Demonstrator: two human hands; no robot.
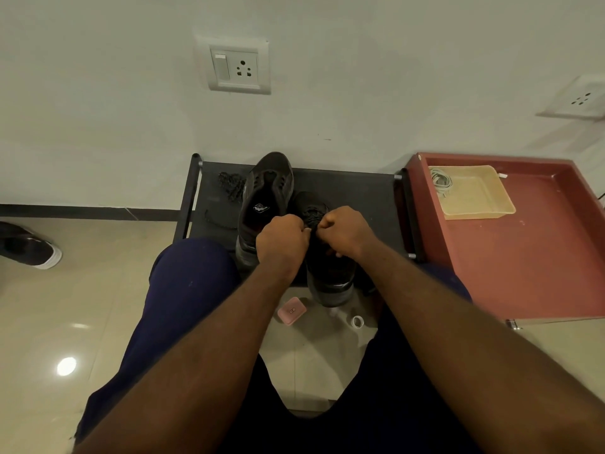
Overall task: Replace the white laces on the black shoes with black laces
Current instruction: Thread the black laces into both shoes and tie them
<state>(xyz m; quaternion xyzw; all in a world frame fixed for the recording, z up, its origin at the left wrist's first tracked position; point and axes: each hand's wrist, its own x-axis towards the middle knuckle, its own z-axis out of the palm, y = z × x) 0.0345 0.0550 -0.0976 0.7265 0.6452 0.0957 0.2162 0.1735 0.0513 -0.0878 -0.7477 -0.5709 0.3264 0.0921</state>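
**Setting: a room or hallway in a home.** A plain painted wall (360, 93) carries a household switch-and-socket plate (239, 67) and a second socket (581, 99). A dark skirting strip (82, 212) meets glossy beige floor tiles (49, 306). A low black shoe rack (353, 191) stands against the wall with black shoes (266, 191) on it. Just beside it is a reddish cabinet top (540, 257) holding a beige tray (481, 198). A further shoe (29, 245) lies on the floor at left.

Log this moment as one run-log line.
left hand: pinches black lace | right hand: pinches black lace | near shoe: being laced | far shoe: unlaced | white laces: in tray
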